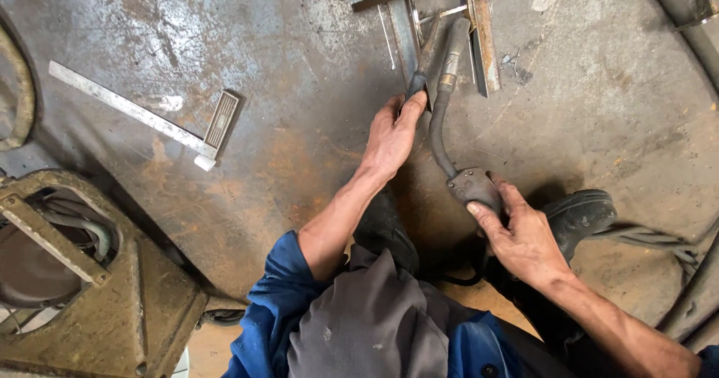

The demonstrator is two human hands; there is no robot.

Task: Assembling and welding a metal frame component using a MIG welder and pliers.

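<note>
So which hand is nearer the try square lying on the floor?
Left. The left hand grips a dark tool right of the try square; the right hand holds the welding torch handle, farther right.

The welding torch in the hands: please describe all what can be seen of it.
The welding torch is dark and worn, and looks like metal with a rubbery covering. It has a thick grey handle, a curved black neck and a brass-coloured collar below a dark nozzle. The right hand grips the handle. The neck bends upward, and the nozzle tip points at the rusty steel bars lying on the stained metal floor. The left hand holds a thin dark tool just beside the nozzle.
</note>
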